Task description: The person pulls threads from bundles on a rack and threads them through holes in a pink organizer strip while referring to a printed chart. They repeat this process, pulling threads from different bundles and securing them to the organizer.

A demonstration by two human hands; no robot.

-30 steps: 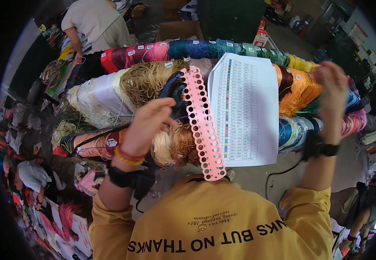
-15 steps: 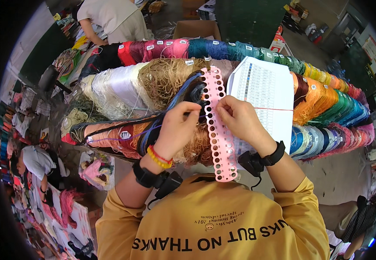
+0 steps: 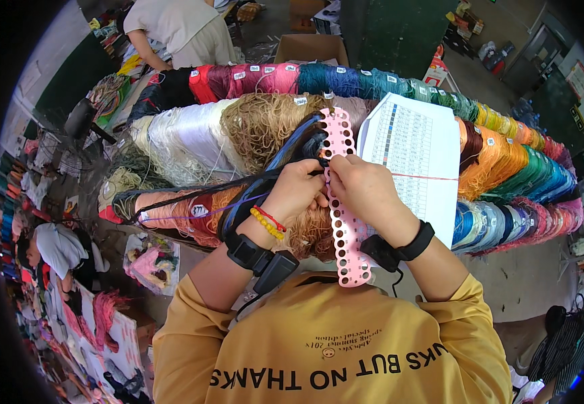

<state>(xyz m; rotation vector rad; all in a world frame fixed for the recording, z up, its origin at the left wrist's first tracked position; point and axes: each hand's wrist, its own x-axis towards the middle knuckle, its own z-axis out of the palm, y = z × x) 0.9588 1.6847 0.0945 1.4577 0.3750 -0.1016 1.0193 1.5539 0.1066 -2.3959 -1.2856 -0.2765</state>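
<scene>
A long pink thread card point(image 3: 346, 252) with round holes down both edges lies lengthwise in front of me. Black and blue thread strands point(image 3: 285, 158) hang from its upper left holes and trail off to the left. My left hand point(image 3: 295, 195) is at the card's left edge, its thumb and forefinger closed on black thread. Across the card reaches my right hand point(image 3: 367, 192), fingertips pinched together close to the left ones. What the right fingertips hold is hidden. Right of the card stands a white printed chart point(image 3: 410, 141), with a red thread stretched across it.
Rows of wound thread bundles point(image 3: 191, 138) in many colours fill the rack under my hands. A cardboard box point(image 3: 311, 48) stands beyond it. One person point(image 3: 177, 30) bends over at the far left; another point(image 3: 70, 252) works lower left. A fan point(image 3: 63, 148) is on the left.
My right hand has moved left across the card, and its fingertips now meet those of my left hand. The left hand has shifted slightly right. The view has shifted a little.
</scene>
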